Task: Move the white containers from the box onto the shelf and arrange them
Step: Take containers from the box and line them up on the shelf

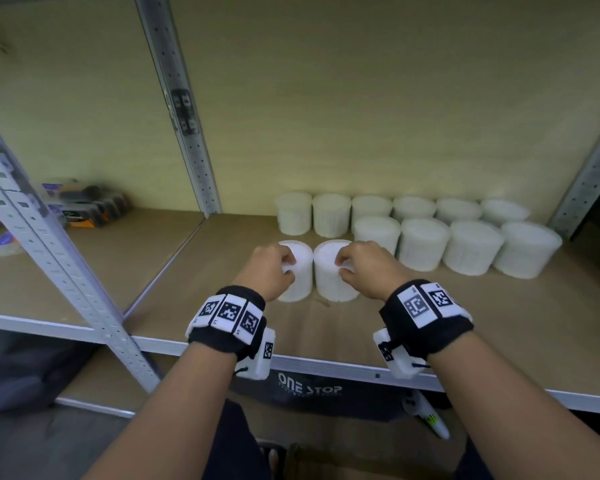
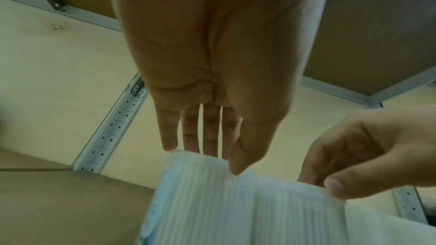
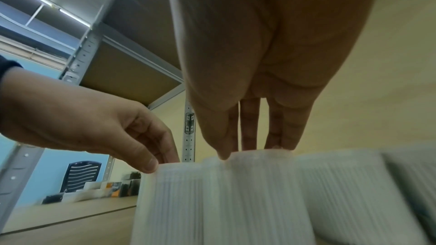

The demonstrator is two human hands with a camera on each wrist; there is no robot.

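Brown shelf (image 1: 465, 327) board on a grey metal rack, near edge first. Just past it, left hand (image 1: 269, 271) fingers pinching the rim of left container (image 1: 300, 282), right hand (image 1: 368, 268) fingers pinching right container (image 1: 329, 282), the two touching. Farther back, two rows of white containers (image 1: 426, 237) along the wall.

My head camera looks forward and down from above onto the shelf (image 1: 413, 327), both wrists in view. Each wrist camera sits close under my palm, looking up along the fingers. All three views share the two front tubs (image 1: 329, 271); each wrist view also catches my other hand (image 2: 368, 154) beside it.
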